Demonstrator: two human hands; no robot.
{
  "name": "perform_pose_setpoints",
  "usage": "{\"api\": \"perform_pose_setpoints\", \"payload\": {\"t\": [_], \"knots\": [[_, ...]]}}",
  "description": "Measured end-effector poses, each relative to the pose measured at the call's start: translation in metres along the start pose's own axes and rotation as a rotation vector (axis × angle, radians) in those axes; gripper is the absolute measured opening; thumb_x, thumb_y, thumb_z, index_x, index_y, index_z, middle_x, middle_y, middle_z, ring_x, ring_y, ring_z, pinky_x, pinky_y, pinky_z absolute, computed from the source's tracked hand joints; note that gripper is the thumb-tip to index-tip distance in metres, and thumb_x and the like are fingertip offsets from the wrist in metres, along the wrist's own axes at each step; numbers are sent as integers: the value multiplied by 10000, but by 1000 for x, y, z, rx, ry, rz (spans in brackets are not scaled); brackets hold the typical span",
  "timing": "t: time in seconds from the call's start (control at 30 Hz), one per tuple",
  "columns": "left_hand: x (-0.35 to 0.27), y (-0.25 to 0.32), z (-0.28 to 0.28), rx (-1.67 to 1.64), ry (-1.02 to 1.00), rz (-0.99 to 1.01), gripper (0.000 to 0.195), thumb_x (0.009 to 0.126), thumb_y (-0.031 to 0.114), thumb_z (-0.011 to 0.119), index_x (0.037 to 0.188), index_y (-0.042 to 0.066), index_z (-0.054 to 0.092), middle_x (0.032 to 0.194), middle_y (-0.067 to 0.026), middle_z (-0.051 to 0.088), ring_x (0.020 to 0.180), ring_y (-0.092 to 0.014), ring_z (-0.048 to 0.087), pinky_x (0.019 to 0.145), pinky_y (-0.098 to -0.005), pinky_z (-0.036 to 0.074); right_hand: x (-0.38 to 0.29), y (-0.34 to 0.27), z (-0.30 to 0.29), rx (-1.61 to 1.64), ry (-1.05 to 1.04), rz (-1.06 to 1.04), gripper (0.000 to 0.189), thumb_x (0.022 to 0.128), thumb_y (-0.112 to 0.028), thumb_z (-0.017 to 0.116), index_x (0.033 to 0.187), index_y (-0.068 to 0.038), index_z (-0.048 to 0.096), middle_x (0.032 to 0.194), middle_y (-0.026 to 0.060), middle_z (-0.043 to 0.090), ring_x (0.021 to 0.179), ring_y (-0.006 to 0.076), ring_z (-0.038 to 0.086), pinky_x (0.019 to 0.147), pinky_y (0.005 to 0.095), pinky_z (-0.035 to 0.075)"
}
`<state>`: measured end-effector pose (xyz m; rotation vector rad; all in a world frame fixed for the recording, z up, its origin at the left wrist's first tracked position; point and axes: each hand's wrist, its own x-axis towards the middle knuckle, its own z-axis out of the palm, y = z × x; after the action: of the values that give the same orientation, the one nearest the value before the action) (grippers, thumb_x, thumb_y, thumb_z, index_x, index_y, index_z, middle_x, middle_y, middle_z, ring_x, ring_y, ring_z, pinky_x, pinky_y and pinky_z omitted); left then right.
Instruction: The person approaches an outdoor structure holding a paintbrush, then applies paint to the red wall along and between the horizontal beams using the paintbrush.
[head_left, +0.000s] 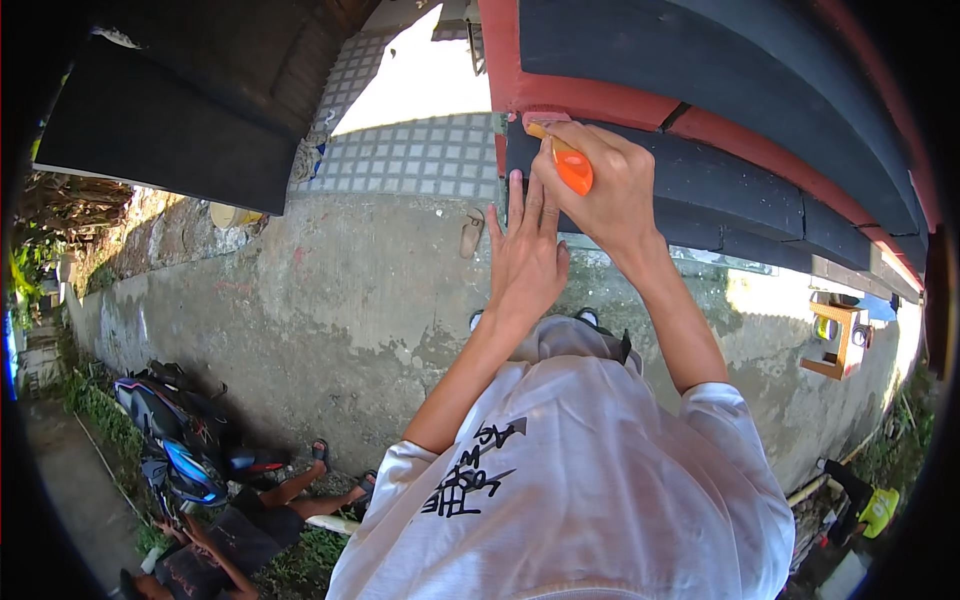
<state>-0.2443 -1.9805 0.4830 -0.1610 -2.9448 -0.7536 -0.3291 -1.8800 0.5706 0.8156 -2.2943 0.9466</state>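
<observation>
My right hand (604, 176) grips a paintbrush (574, 169) by its orange handle. Its bristles, coated in pinkish-red paint, touch the red ledge (592, 97) close to the corner of the dark grey wall (720, 172). Below and left of it, my left hand (529, 247) has its fingers spread, with the fingertips at the wall's end. Whether those fingertips press on the wall I cannot tell. A red upright post (501, 45) rises from the same corner.
Underfoot is a concrete path (360, 300), with a lone sandal (472, 234) on it. A motorcycle (176, 442) stands at lower left beside a seated person (232, 532). Another person (870, 506) is at far right, and a cardboard box (834, 345) lies on the path.
</observation>
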Motion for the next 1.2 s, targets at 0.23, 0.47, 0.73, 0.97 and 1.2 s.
{"api": "perform_pose_setpoints", "payload": {"t": [0.23, 0.47, 0.73, 0.97, 1.2], "knots": [[-1, -2, 0, -1, 49, 14, 888, 832, 73, 721, 1583, -58, 265, 1696, -220, 172, 1565, -455, 148, 1148, -715, 277, -4, 29, -19, -100, 145, 75, 116, 818, -85, 739, 909, -18, 767, 849, 113, 773, 704, 268, 743, 622, 346, 581], [-1, -1, 0, -13, 45, 30, 889, 831, 69, 718, 1581, -67, 261, 1700, -225, 154, 1564, -462, 140, 1147, -717, 276, -15, 15, -33, -82, 157, 92, 142, 795, -46, 743, 931, -9, 764, 814, 137, 750, 681, 278, 729, 638, 328, 566], [-1, -5, 1, 7, 27, 30, 895, 841, 80, 703, 1592, -61, 238, 1699, -233, 149, 1563, -474, 129, 1153, -707, 267, -18, 30, -35, -69, 217, 156, 150, 815, -72, 726, 950, -29, 774, 748, 128, 723, 620, 268, 694, 595, 338, 543], [-1, -5, 4, 12, 55, 49, 913, 843, 83, 717, 1600, -50, 223, 1700, -231, 148, 1560, -480, 132, 1155, -706, 265, -33, 37, -63, -168, 287, 211, 133, 796, -30, 714, 915, -2, 766, 761, 138, 735, 625, 258, 708, 608, 318, 548], [-1, -4, 4, 35, 39, 60, 900, 846, 81, 714, 1596, -49, 234, 1701, -228, 147, 1561, -475, 132, 1156, -705, 266, -31, 35, -54, -62, 283, 251, 127, 795, -34, 719, 915, 2, 743, 754, 141, 718, 628, 261, 697, 604, 322, 531]]}}
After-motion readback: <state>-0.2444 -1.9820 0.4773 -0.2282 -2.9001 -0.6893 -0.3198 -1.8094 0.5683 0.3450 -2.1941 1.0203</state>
